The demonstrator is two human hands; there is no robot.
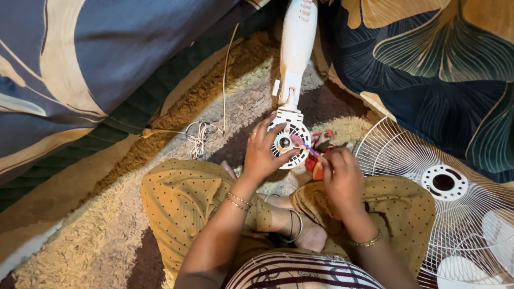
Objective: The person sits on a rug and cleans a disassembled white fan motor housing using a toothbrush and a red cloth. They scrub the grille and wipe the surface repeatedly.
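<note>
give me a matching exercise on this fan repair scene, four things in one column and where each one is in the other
Things:
1. left hand
2. right hand
3. wire fan guard
4. white cord

Places:
A. bundled on the shaggy rug, left of the motor
B. lying flat at the right edge
C. resting on the round white motor housing
D. holding a thin tool against the motor

Pairs: 1-C, 2-D, 3-B, 4-A

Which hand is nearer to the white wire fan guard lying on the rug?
Right. The right hand is just beside the white wire fan guard; the left hand is farther, on the white round motor housing.
</note>
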